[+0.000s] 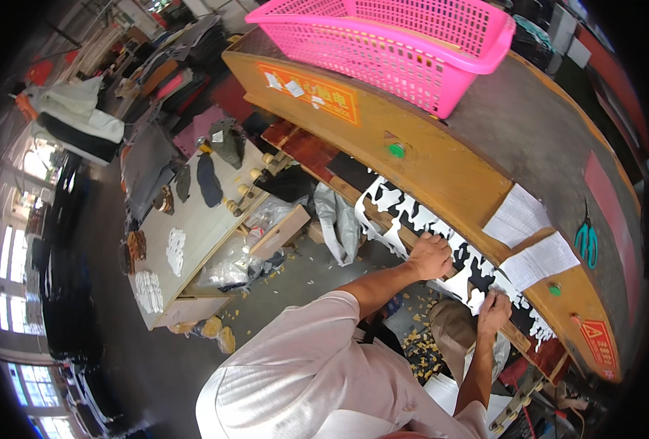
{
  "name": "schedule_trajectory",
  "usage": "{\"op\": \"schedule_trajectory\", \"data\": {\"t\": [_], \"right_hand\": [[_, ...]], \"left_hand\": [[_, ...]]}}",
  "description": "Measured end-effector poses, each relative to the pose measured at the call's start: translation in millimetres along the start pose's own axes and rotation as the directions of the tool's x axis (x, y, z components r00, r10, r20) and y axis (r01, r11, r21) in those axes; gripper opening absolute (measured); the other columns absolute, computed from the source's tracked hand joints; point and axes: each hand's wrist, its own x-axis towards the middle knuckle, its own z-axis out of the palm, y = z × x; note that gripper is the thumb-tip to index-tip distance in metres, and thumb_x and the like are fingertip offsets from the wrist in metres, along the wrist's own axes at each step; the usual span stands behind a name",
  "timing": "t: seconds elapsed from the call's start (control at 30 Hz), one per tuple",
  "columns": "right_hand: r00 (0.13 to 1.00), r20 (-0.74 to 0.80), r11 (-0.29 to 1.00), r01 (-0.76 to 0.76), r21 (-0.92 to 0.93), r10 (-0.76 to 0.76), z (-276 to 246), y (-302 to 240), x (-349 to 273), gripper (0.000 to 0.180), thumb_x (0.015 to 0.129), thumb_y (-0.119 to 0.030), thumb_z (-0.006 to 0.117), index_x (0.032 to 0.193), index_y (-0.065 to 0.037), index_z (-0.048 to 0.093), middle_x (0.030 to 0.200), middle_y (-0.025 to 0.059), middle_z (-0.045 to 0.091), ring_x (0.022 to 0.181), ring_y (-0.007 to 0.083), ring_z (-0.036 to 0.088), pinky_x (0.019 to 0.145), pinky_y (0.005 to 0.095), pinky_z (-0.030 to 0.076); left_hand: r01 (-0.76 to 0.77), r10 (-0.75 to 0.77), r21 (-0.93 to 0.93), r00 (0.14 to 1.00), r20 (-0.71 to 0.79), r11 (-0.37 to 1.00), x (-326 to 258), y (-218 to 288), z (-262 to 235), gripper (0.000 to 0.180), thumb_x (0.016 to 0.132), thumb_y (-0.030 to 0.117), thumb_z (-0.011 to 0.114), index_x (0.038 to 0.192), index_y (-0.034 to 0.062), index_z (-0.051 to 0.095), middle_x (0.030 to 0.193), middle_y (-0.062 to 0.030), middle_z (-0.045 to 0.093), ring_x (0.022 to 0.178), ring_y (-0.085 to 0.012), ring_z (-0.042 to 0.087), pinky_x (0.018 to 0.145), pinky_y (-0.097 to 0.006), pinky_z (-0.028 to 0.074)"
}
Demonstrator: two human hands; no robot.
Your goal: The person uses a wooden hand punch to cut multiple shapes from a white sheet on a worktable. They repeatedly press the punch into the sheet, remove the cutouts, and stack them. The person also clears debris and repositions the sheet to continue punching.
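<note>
Beneath the yellow beam of a machine (441,194), a white sheet with cut-out openings (394,201) lies over a black board (353,172). My left hand (430,256) rests at the near edge of the sheet with curled fingers closed on it. Farther right, my right hand (494,310) grips the same edge, its fingertips bent together. Both palms hide part of the sheet. Left of my left hand, a strip of the sheet droops over the board's near edge.
A pink plastic basket (383,47) stands on the machine's top, with teal-handled scissors (586,238) to the right. Two white papers (518,216) hang over the beam. At left, a worktable (200,208) carries white cut pieces (176,251). Yellow scraps (421,350) litter the floor.
</note>
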Motion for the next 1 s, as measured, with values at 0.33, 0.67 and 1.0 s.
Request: {"op": "schedule_trajectory", "data": {"t": [0.33, 0.67, 1.0], "right_hand": [[0.997, -0.074, 0.993, -0.038, -0.114, 0.029, 21.4, -6.3, -15.2, 0.015, 0.090, -0.018, 0.075, 0.090, -0.004, 0.071, 0.094, 0.0177, 0.073, 0.090, 0.0423, 0.068, 0.083, 0.0546, 0.054], [0.926, 0.188, 0.930, -0.351, 0.108, 0.328, -44.7, -30.2, 111.8, 0.058, 0.088, -0.036, 0.082, 0.136, -0.006, 0.068, 0.132, 0.0245, 0.067, 0.124, 0.0429, 0.063, 0.108, 0.0474, 0.051], [0.880, 0.437, 0.974, -0.225, 0.038, 0.186, -37.4, -58.0, 100.4, 0.069, 0.069, -0.033, 0.092, 0.133, -0.014, 0.074, 0.144, 0.0289, 0.055, 0.130, 0.0467, 0.056, 0.109, 0.0491, 0.051]], "left_hand": [[0.030, -0.023, -0.165, 0.999, 0.043, 0.986, -10.3, -18.5, 18.0, 0.019, 0.071, 0.028, 0.073, 0.064, 0.0129, 0.063, 0.070, -0.0068, 0.063, 0.073, -0.0318, 0.064, 0.068, -0.051, 0.044], [0.093, -0.065, -0.351, 0.994, 0.089, 0.932, 64.8, 24.0, -44.8, 0.010, 0.086, 0.011, 0.074, 0.083, 0.0072, 0.066, 0.085, -0.0106, 0.062, 0.082, -0.0346, 0.062, 0.073, -0.048, 0.048], [-0.106, 0.164, -0.330, 0.974, 0.153, 0.938, 29.9, 53.1, 22.0, 0.015, 0.082, 0.014, 0.075, 0.075, 0.0092, 0.063, 0.079, -0.0078, 0.061, 0.078, -0.0303, 0.062, 0.067, -0.044, 0.053]]}}
